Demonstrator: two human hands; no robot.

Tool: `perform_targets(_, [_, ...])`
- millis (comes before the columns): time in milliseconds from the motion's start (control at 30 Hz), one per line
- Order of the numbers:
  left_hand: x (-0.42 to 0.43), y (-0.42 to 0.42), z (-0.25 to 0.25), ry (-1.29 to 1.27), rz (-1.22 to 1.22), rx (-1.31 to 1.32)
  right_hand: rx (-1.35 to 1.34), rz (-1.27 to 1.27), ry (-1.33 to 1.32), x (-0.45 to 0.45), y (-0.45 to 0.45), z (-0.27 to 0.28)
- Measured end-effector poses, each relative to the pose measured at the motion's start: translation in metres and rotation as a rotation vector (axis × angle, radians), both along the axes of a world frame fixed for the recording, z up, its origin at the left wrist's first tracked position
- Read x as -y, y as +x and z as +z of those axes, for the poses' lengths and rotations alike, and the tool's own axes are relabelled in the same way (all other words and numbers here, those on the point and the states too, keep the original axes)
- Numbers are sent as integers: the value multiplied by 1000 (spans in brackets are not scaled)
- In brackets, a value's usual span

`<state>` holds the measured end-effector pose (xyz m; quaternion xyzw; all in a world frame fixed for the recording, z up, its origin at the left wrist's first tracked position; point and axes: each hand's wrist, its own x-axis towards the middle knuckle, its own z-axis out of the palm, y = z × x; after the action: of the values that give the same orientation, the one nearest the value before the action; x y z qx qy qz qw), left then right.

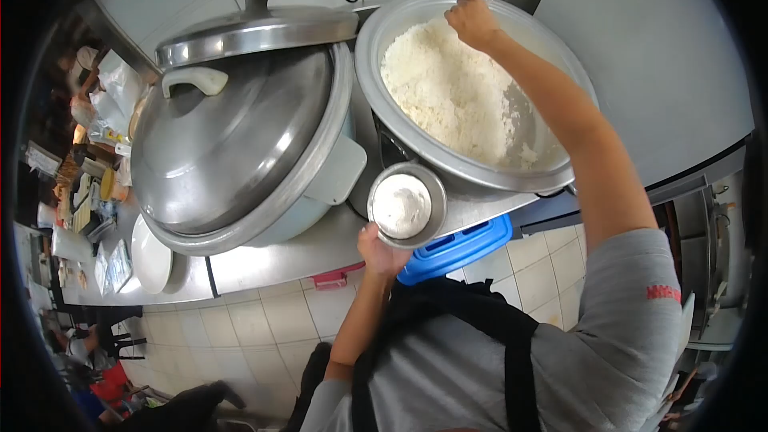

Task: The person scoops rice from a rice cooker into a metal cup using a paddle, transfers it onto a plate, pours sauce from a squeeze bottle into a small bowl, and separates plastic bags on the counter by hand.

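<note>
A large round metal pot (374, 84) stands open at the upper middle, with white rice (448, 88) heaped in it and some of its bottom bare on the right. My right hand (474, 21) is over the pot's far rim, its fingers closed round a thin whitish thing that is mostly hidden. My left hand (382, 251) grips a small round metal bowl (437, 192) by its near edge, in front of the pot. The bowl's inside looks pale and shiny; whether it holds anything is unclear.
Left of the rice is a second big pot (340, 104) under a metal lid (240, 144), with another lid (264, 30) leaning on top. A white plate (150, 254) lies on the steel counter (264, 266). Below the counter are a blue lid (464, 250) and a red object (336, 277).
</note>
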<state>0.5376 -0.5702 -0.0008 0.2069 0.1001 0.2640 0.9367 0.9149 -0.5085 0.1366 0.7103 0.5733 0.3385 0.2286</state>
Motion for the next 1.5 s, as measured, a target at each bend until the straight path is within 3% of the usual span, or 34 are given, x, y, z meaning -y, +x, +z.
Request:
perform_targets(67, [0, 3, -5, 10, 24, 15, 9, 131, 23, 8, -10, 3])
perform_targets(167, [0, 5, -7, 59, 57, 3, -69, -14, -172, 25, -43, 13])
perform_targets(533, [0, 7, -1, 50, 97, 96, -178, 173, -182, 84, -125, 12])
perform_targets(600, [6, -6, -8, -190, 158, -288, -271, 197, -166, 101, -132, -7])
perform_targets(667, [4, 9, 12, 147, 177, 58, -145, 234, -69, 62, -82, 31])
perform_targets(700, [0, 9, 4, 123, 134, 115, -168, 118, 14, 56, -71, 41])
perform_targets(733, [-4, 0, -23, 26, 82, 77, -240, -1, 65, 57, -70, 29])
perform_targets(767, [-5, 5, -19, 26, 89, 86, -241, 45, 250, 43, -44, 23])
perform_targets(800, [-7, 9, -12, 50, 91, 89, -194, -79, 217, 25, -28, 23])
perform_targets(867, [-1, 1, -10, 106, 95, 16, -136, 73, 313, 6, 2, -1])
perform_targets(1000, [-2, -1, -17, 122, 154, -63, -178, 177, 109, 9, -20, -9])
perform_targets(1067, [-3, 2, -14, 91, 136, 53, -211, 134, -70, 28, -39, 0])
perform_targets(1367, [-6, 2, -10, -1, 53, 128, -254, 212, -118, 92, -118, 11])
perform_targets(1500, [-5, 4, 2, 17, 48, 152, -459, 129, -245, 120, -155, 22])
